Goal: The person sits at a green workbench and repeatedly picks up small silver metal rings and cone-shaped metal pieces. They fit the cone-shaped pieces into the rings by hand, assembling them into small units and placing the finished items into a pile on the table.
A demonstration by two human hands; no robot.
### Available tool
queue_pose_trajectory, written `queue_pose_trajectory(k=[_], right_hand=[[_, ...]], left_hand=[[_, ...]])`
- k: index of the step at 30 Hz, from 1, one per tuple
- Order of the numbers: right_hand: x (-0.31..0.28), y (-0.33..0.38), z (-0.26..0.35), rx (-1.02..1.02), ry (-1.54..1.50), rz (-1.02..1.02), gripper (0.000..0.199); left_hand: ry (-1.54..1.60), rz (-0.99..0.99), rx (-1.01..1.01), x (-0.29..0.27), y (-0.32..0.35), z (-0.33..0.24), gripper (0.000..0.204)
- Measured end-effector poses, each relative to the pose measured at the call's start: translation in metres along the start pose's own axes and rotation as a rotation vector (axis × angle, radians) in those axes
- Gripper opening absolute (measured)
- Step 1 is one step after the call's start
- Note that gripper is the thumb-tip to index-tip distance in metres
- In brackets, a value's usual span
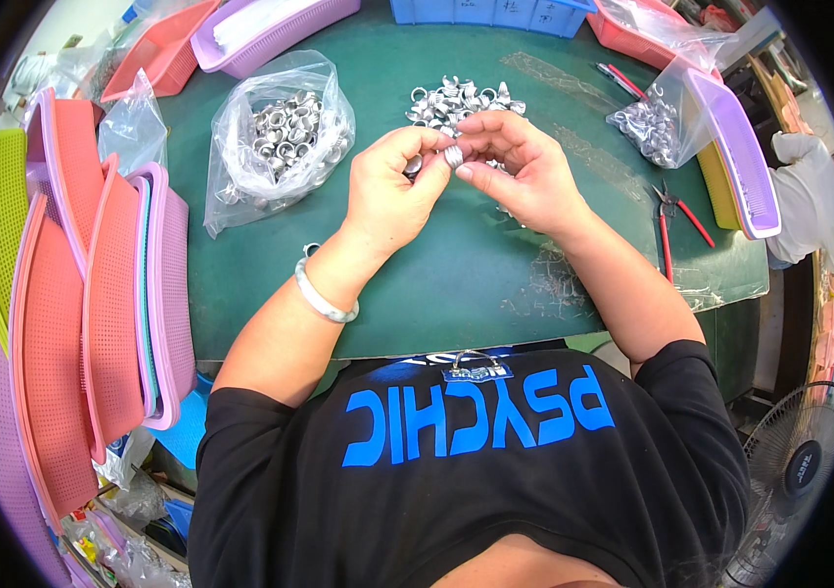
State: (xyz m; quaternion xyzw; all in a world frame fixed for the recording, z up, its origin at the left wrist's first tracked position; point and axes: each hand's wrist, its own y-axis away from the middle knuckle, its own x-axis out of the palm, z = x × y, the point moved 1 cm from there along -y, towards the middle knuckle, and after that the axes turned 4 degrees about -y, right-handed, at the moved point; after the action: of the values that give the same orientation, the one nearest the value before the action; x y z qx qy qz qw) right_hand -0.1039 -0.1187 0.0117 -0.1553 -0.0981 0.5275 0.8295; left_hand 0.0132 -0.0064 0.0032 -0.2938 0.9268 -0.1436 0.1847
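Above the green table, my left hand [389,186] is closed, pinching a small ribbed silver metal ring [453,155]. A second round silver piece [414,167] shows among its fingers. My right hand [520,169] meets it from the other side, thumb and forefinger closed at the same ring; its other fingers curl behind. Just beyond both hands lies a loose pile of silver metal rings [461,101], partly hidden by the fingers. Left of my left hand, a clear plastic bag [226,167] stands open with many similar silver pieces [289,132] inside.
Red-handled pliers [665,220] and a red pen-like tool [622,80] lie at right, near a bag of small metal parts [654,127] and a purple basket [745,167]. Stacked plastic baskets [108,314] crowd the left edge. A blue crate [495,14] stands at the back.
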Motion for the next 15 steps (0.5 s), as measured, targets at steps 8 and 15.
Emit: queue_pose_trajectory(k=[8,15], right_hand=[[-0.001,-0.001,0.0,-0.142,0.066,-0.022,0.035],[-0.003,-0.002,0.004,-0.294,0.263,-0.026,0.038]], left_hand=[[0.226,0.074,-0.312,-0.003,-0.002,-0.004,0.011],[0.654,0.272,-0.618,-0.006,-0.003,-0.011,0.023]])
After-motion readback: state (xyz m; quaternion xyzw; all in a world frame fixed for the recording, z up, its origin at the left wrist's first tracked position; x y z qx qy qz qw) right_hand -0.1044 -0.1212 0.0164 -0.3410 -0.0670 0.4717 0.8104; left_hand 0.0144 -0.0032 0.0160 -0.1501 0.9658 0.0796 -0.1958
